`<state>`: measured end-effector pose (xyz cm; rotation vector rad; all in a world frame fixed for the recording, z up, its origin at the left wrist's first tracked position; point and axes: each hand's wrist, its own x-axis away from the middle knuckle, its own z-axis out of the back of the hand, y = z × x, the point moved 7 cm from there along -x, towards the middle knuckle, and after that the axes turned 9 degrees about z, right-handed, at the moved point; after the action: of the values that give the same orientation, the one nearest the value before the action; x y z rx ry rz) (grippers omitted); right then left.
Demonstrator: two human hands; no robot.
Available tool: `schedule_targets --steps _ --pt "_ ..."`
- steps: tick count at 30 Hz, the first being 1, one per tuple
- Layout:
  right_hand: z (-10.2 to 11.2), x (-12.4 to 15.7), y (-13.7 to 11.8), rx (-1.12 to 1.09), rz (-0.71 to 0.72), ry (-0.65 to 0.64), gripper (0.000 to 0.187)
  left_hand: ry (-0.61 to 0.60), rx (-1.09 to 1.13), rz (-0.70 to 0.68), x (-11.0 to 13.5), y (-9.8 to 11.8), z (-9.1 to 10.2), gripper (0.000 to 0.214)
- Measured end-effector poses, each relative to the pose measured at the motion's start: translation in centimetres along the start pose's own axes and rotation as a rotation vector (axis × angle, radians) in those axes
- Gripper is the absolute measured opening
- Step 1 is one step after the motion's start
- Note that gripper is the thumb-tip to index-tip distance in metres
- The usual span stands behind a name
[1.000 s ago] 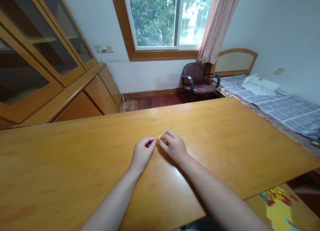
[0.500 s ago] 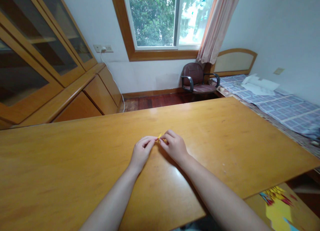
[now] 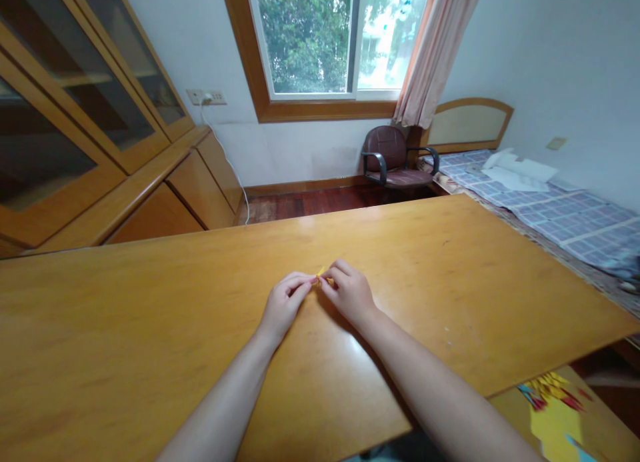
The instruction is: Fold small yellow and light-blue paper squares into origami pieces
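A small yellow folded piece, which looks like paper (image 3: 321, 273), is pinched between my two hands just above the wooden table (image 3: 150, 315). My left hand (image 3: 286, 305) grips its left side between thumb and fingertips. On the other side, my right hand (image 3: 349, 290) holds it with thumb and bent fingers. A thin yellow tip sticks up between the fingertips; the fingers hide most of the piece, so its full shape does not show.
At the lower right, a lower surface bears yellow sheets (image 3: 555, 422) and several small yellow and red folded pieces (image 3: 550, 387). Past the table's far edge stand a brown armchair (image 3: 387, 152) and a bed (image 3: 565, 215). A wooden cabinet (image 3: 200, 182) lines the left wall.
Both hands stay in nearly the same place. The yellow piece has shifted very slightly between the fingertips.
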<state>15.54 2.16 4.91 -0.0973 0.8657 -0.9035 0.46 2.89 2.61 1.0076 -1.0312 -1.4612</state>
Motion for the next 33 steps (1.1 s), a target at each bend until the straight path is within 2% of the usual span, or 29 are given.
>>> schedule_targets --steps 9,19,33 --pt "-0.08 0.11 0.27 -0.001 -0.009 0.016 0.014 -0.031 -0.005 -0.03 0.05 -0.01 -0.19 0.022" --pt "-0.1 0.17 0.24 -0.003 -0.028 0.025 0.013 0.099 -0.082 -0.016 -0.19 -0.46 0.09 0.018" --pt "-0.17 0.21 0.33 -0.093 0.007 0.038 0.014 0.112 -0.098 -0.003 -0.2 -0.52 0.26 0.017"
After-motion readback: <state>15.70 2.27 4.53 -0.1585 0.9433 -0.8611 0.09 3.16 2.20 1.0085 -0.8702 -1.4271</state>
